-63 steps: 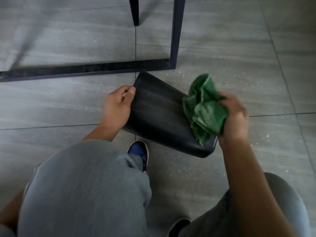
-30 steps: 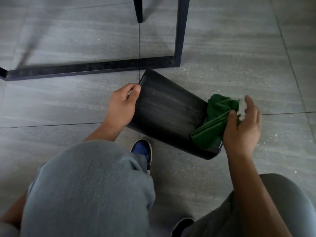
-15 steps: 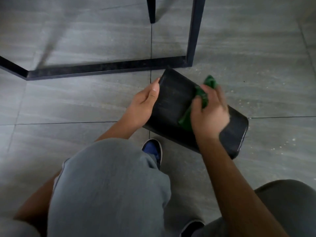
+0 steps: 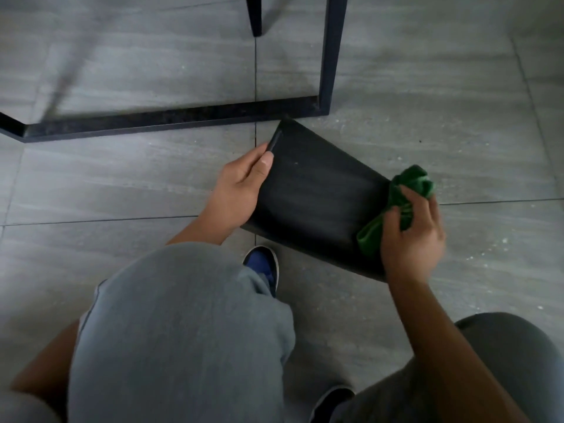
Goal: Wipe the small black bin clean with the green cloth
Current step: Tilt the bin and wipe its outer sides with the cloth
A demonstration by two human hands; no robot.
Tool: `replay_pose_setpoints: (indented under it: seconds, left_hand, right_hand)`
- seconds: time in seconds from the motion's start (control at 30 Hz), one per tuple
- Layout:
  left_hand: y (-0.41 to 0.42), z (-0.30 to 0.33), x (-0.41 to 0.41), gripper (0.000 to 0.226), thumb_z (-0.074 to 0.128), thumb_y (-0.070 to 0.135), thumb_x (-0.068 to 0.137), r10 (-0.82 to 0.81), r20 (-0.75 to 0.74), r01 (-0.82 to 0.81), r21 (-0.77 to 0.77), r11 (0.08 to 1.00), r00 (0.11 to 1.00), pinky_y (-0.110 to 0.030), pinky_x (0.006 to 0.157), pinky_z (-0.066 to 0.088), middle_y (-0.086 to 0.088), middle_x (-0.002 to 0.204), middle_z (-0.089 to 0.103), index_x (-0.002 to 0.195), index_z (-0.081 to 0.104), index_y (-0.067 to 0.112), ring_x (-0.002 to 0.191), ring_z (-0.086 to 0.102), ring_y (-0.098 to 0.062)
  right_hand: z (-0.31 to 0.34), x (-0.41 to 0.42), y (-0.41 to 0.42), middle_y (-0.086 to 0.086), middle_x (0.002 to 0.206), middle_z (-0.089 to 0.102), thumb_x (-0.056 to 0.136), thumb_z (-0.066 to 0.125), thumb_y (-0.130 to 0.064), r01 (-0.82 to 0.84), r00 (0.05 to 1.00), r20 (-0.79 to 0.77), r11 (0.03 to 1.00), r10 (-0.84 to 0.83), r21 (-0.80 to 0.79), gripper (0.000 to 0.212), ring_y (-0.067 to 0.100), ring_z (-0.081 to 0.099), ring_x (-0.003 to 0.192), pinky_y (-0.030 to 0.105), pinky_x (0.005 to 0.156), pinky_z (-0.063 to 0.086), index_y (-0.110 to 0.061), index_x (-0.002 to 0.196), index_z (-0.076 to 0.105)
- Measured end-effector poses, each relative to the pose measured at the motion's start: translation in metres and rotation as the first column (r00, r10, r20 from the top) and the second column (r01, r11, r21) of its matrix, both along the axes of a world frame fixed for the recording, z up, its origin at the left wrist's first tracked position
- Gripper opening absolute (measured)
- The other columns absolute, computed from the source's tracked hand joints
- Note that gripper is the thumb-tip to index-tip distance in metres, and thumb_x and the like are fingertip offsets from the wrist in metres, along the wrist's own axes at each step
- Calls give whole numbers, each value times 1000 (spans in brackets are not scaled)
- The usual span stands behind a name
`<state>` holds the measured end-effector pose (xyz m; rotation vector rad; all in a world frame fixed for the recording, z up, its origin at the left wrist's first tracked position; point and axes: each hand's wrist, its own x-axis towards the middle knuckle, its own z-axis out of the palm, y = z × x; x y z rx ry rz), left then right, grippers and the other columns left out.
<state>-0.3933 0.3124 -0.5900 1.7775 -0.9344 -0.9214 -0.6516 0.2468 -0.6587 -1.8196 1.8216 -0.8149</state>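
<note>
Grey tiled floor (image 4: 122, 184); black metal frame (image 4: 171, 122) runs along it just beyond the bin's far corner, a dark furniture leg (image 4: 254, 13) farther back, and a blue shoe (image 4: 262, 265) sits beside the bin's near edge below grey-trousered knees. Small black bin (image 4: 314, 196) lies on its side on the tiles, broad dull face up, faintly streaked. Left hand (image 4: 238, 190) grips the bin's left edge, thumb on top; right hand (image 4: 412, 236) is closed around the bunched green cloth (image 4: 396, 209), pressed on the bin's right end.
</note>
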Motion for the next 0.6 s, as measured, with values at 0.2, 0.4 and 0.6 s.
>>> replay_pose_setpoints:
  seconds: [0.2, 0.4, 0.6]
  left_hand:
    - [-3, 7, -14, 42, 34, 49, 106, 18, 37, -18, 1, 1000, 999, -37, 96, 55, 3, 106, 75, 112, 70, 27, 104, 70, -8]
    - [4, 4, -6, 25, 42, 29, 108, 72, 36, -71, -25, 997, 997, -35, 93, 56, -2, 108, 74, 112, 67, 31, 103, 68, -8]
    - [-1, 10, -16, 31, 39, 37, 108, 112, -27, -112, 8, 994, 993, -32, 97, 55, 11, 107, 76, 109, 70, 40, 108, 69, -6]
  right_hand:
    - [50, 134, 21, 13, 140, 65, 89, 56, -26, -216, 965, 107, 955, 241, -205, 37, 32, 56, 136, 47, 116, 40, -21, 120, 76]
    - [21, 60, 13, 7, 138, 67, 89, 53, -28, -209, 978, -8, 971, 209, -113, 41, 28, 57, 134, 58, 117, 37, -26, 125, 72]
    - [38, 79, 5, 9, 141, 65, 86, 50, -30, 1, 995, 103, 1000, 0, -17, 42, 30, 58, 134, 51, 107, 51, -28, 119, 75]
